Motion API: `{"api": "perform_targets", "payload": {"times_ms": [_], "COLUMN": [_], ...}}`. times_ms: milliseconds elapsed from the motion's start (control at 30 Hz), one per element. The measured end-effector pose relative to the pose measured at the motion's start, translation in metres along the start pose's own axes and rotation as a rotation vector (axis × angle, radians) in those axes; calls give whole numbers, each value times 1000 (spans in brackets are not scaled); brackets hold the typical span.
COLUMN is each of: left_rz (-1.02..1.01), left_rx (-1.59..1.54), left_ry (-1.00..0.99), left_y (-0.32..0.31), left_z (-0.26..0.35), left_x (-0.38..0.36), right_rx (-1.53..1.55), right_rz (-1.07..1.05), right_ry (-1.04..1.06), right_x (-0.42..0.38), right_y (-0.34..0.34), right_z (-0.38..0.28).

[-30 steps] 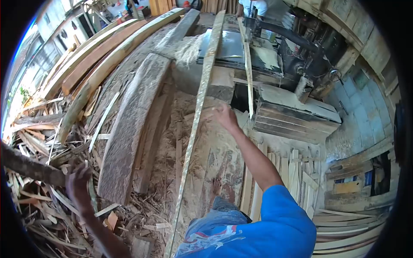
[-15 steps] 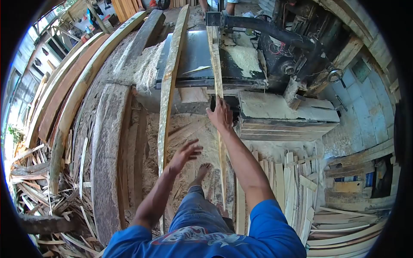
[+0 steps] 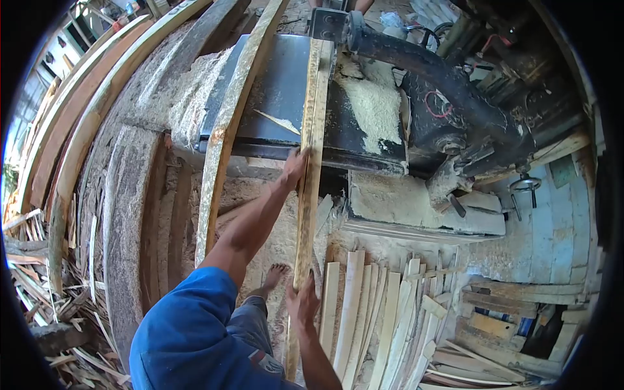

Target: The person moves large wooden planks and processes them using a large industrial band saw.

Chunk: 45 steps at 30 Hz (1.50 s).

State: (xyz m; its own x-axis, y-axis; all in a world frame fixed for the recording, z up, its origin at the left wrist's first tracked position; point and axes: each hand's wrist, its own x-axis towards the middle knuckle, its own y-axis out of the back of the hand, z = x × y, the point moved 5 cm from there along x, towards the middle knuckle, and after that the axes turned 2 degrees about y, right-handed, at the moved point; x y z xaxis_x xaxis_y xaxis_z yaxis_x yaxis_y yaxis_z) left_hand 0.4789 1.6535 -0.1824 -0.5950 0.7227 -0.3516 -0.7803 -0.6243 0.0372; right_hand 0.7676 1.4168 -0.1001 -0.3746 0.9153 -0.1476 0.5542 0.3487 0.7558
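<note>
So the long board is sawn wood, straight and narrow, pale with brown mottling and a lengthwise line on its upper part. Its far end sits on the dark, smooth metal tabletop, right by the black machine arm, and the rest sticks out past the front edge. There's 1 more plank slanting across the left side, rough and blotchy, with a thin pale splinter between the 2. Sawdust is heaped on the right, all powdery. Pale flat strips lie lower right, and a chunky, rough-faced beam is over on the left.

Both hands are on the long board. The left hand is partly closed at its left edge just off the tabletop, arm reaching up and forward. The right hand is lower down, fingers loosely curled around it, forearm angled in from the lower right. Can't tell how far the hidden fingers wrap.
</note>
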Motion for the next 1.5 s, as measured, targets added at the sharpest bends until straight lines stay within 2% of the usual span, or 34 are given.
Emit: {"api": "perform_targets", "payload": {"times_ms": [33,67,167,233,333,433,500,533,567,600,667,867,900,1000,1067,1133,1167,1200,1233,1267,1333,1367,1400,1467,1500], "left_rz": [-78,-75,-168,-71,35,46,65,64,10,-48,-37,-71,-76,-39,-57,-204,-231,-317,-412,-477,-477,-469,-477,-498,-502], "left_rx": [-79,-92,-277,-210,-72,-68,-48,-52,-58,-63,-50,-88,-76,70,-169,-299,-258,-316,-355,-275,-631,-746,-723,-511,-432], "left_ry": [80,83,186,149,108,22,-19,-30,59,149,191,54,53,70,302,473,487,590,701,732,732,494,427,542,588], "left_y": [-6,-8,-14,-11,-5,-7,-5,-3,-3,-5,-4,0,0,5,0,-3,0,1,1,-2,-10,-9,0,-1,-10], "left_z": [12,10,-16,-35,-6,-43,-38,-28,-23,-25,-42,-81,-93,-127,-160,-175,-181,-188,-185,-160,-119,-133,-156,-111,-95], "left_x": [-28,-43,-89,-113,-168,-179,-209,-229,-249,-266,-285,-353,-367,-410,-448,-484,-495,-505,-505,-500,-502,-449,-402,-342,-326], "right_rx": [-3,-6,-78,-73,-83,-89,-93,-86,-77,-76,-67,-37,-43,-52,-35,-2,16,42,75,114,-3,75,162,189,227], "right_rz": [-28,-55,-31,-31,-49,-42,-38,-74,-109,-98,-67,-65,-109,-30,27,94,-15,-124,-147,-150,-22,-37,-59,-28,39], "right_ry": [-12,-25,13,5,17,17,23,-34,-94,-94,-76,-126,-196,-222,-229,-266,-338,-416,-419,-437,-442,-501,-559,-559,-663], "right_x": [-16,-30,-72,-97,-129,-157,-178,-190,-202,-215,-239,-317,-331,-337,-316,-298,-296,-301,-314,-324,-360,-371,-388,-420,-444], "right_y": [1,3,6,5,2,4,8,9,8,9,12,14,16,36,38,25,10,1,6,15,18,32,45,68,66], "right_z": [5,8,18,25,39,46,50,55,60,65,72,91,94,75,67,82,106,125,132,139,154,149,146,144,149]}}
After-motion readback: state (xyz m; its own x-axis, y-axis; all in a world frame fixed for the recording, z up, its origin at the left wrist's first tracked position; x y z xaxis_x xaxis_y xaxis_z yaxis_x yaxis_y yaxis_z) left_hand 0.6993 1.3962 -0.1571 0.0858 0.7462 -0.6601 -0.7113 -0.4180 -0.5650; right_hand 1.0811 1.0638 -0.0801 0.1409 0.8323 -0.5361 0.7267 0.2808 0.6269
